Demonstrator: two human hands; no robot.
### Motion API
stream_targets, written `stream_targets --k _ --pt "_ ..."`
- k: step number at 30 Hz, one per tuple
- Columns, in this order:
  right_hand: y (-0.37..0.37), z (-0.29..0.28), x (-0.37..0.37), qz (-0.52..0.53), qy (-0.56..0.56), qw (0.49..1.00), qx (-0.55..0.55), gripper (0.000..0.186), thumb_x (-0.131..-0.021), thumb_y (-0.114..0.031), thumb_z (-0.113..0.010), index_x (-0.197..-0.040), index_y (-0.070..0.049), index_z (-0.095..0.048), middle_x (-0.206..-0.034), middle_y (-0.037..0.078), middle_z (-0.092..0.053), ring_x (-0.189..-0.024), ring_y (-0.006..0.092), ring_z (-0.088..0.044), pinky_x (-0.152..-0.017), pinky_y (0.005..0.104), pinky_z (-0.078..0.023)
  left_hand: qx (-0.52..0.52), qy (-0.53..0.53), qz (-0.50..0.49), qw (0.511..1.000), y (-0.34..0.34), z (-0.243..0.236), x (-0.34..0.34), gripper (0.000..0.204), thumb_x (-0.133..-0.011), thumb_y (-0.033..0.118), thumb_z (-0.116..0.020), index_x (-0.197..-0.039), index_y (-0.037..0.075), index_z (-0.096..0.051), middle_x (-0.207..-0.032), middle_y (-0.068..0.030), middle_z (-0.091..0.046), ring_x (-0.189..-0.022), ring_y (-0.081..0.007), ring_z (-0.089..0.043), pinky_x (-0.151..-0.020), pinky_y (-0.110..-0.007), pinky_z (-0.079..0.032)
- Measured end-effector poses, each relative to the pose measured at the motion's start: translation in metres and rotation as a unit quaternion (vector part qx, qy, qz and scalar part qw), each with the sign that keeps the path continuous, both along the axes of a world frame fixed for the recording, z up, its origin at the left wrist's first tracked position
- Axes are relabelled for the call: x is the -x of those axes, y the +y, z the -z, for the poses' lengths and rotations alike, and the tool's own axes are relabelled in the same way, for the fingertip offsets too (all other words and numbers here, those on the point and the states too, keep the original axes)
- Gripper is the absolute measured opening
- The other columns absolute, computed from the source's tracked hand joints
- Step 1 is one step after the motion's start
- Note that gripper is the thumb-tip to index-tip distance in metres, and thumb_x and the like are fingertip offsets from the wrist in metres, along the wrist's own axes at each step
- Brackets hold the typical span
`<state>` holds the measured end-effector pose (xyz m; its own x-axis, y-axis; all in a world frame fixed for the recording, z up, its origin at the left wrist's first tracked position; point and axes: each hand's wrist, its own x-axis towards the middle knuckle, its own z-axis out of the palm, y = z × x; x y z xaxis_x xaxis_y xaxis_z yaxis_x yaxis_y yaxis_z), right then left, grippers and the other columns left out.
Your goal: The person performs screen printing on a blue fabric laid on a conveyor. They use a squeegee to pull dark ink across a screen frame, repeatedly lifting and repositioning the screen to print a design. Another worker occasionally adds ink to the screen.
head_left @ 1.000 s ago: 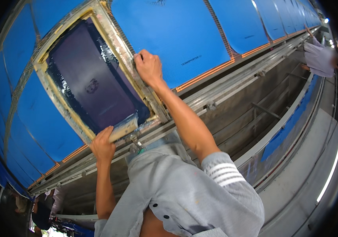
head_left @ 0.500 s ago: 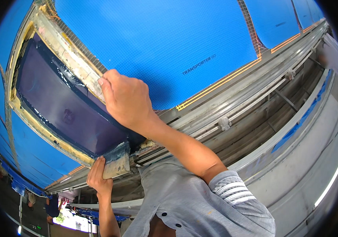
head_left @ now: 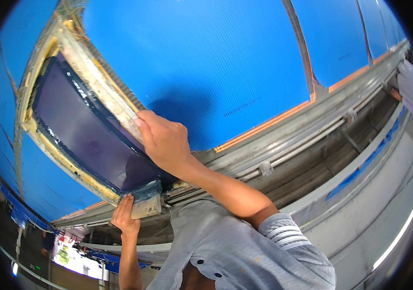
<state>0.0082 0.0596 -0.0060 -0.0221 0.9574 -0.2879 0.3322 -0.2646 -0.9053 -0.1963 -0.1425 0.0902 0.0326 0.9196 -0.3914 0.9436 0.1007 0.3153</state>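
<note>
A dark purple window panel [head_left: 85, 125] with glossy, nearly black borders sits in a worn frame [head_left: 37, 130] streaked with yellowish material. My right hand [head_left: 163, 142] is closed on the frame's right rail, thumb toward the panel. At the panel's lower end my left hand [head_left: 124, 217] holds a wide, flat, stained scraper [head_left: 146, 205], fingers pressed along its side and its upper edge against the dark border.
Blue ribbed sheets [head_left: 216, 48] with mesh seams surround the frame. Metal rails [head_left: 283, 154] with clamps run beside a long recessed channel [head_left: 332, 154]. A person in a pale top [head_left: 411, 87] stands at far right. Another person [head_left: 47, 241] is dimly visible at lower left.
The view has shifted, with the panel now farther left. My left hand and scraper have dropped lower in the picture, the scraper less slanted. My right hand also appears lower, still on the rail.
</note>
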Motion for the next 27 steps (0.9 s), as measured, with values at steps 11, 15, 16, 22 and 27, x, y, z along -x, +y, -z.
stream_targets --k 11,15,16,22,27 --pt "0.002 0.002 -0.001 -0.027 0.050 0.997 0.058 0.020 -0.094 -0.007 -0.064 -0.111 0.003 -0.065 -0.077 0.019 -0.066 -0.060 0.0306 -0.065 -0.055 0.0357 -0.049 0.022 0.000 -0.007 1.000 0.004 -0.008 0.002 0.030 -0.075 0.014 -0.066 -0.100 -0.001 -0.072 -0.102 -0.0147 -0.073 -0.100 -0.0330 -0.070 -0.087 -0.042 -0.054" --pt "0.003 0.003 -0.003 -0.041 0.048 0.996 0.068 0.018 -0.092 -0.006 -0.065 -0.108 0.003 -0.066 -0.075 0.019 -0.066 -0.060 0.0313 -0.065 -0.054 0.0370 -0.049 0.029 -0.002 -0.006 1.000 0.008 -0.003 0.003 0.029 -0.079 0.018 -0.063 -0.099 -0.001 -0.072 -0.104 -0.0148 -0.073 -0.101 -0.0329 -0.070 -0.087 -0.043 -0.054" --pt "0.003 0.002 -0.004 -0.041 0.044 0.996 0.069 0.018 -0.091 -0.006 -0.065 -0.107 0.002 -0.066 -0.073 0.019 -0.065 -0.059 0.0316 -0.065 -0.053 0.0383 -0.049 0.036 -0.001 -0.003 0.999 0.005 -0.002 0.006 0.029 -0.079 0.017 -0.062 -0.100 -0.001 -0.071 -0.105 -0.0149 -0.073 -0.101 -0.0332 -0.070 -0.087 -0.043 -0.054" --pt "0.015 0.000 -0.010 -0.063 0.083 0.992 0.067 0.018 -0.087 -0.001 -0.068 -0.103 0.007 -0.066 -0.071 0.017 -0.066 -0.057 0.0282 -0.064 -0.053 0.0352 -0.048 0.069 -0.003 0.008 0.998 0.007 -0.001 0.007 0.029 -0.083 0.015 -0.058 -0.105 0.001 -0.070 -0.107 -0.0150 -0.072 -0.103 -0.0338 -0.069 -0.089 -0.044 -0.053" --pt "0.017 0.001 -0.012 -0.069 0.088 0.990 0.082 0.016 -0.089 -0.004 -0.068 -0.102 0.005 -0.065 -0.075 0.015 -0.068 -0.059 0.0257 -0.064 -0.053 0.0346 -0.047 0.090 -0.002 0.000 0.996 0.012 -0.003 0.004 0.029 -0.085 0.020 -0.060 -0.106 0.003 -0.071 -0.108 -0.0140 -0.072 -0.103 -0.0338 -0.069 -0.089 -0.044 -0.053"
